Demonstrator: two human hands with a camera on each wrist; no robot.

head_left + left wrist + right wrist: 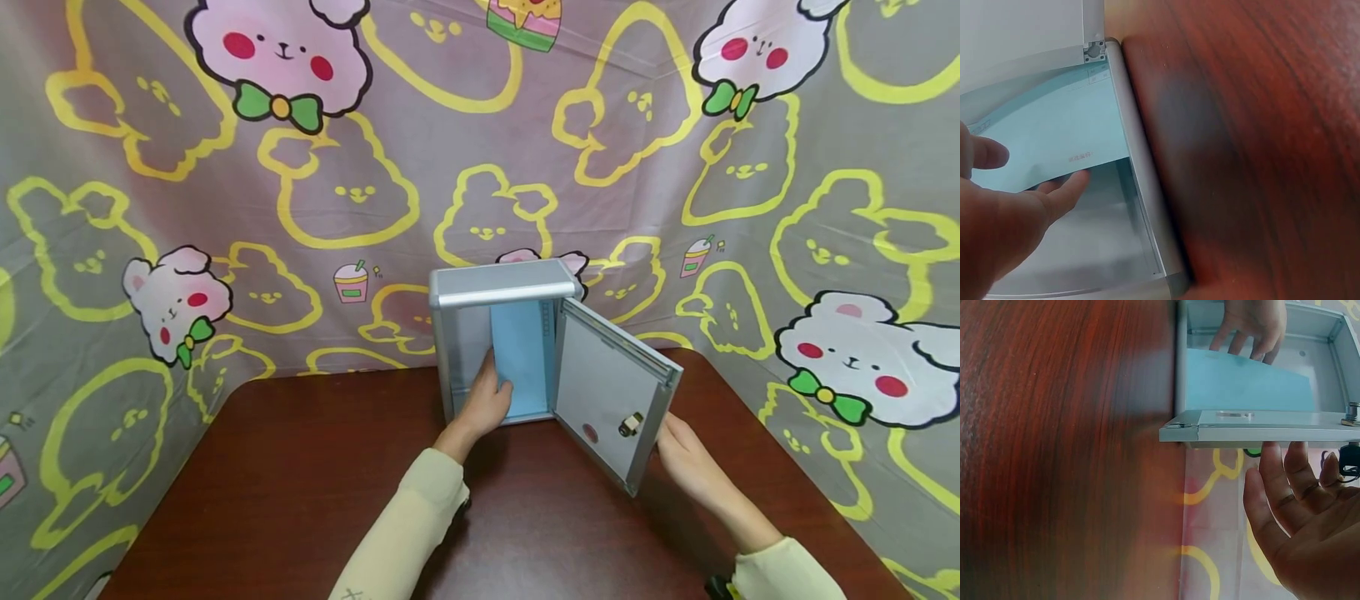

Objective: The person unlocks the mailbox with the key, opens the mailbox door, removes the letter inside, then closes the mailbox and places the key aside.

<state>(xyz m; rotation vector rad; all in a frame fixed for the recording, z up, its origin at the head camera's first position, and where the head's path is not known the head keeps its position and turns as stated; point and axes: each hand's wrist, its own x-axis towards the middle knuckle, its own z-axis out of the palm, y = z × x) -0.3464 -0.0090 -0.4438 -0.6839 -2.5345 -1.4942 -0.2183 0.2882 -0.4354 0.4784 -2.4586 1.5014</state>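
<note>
A grey metal box with its hinged door swung open stands on the table. Inside, a light blue sheet of paper stands upright, with small red print in the left wrist view. My left hand reaches into the box. Its fingers extend behind the sheet's near edge, fingertips partly hidden, while the thumb stands out in front of the sheet. At the door's outer side is my right hand, its slightly bent fingers touching the outer face near the free edge.
A lock sits on the door's inner face, with a black-headed key on the outside. The brown wooden table carries the box near its back edge. Patterned cloth hangs behind and on both sides.
</note>
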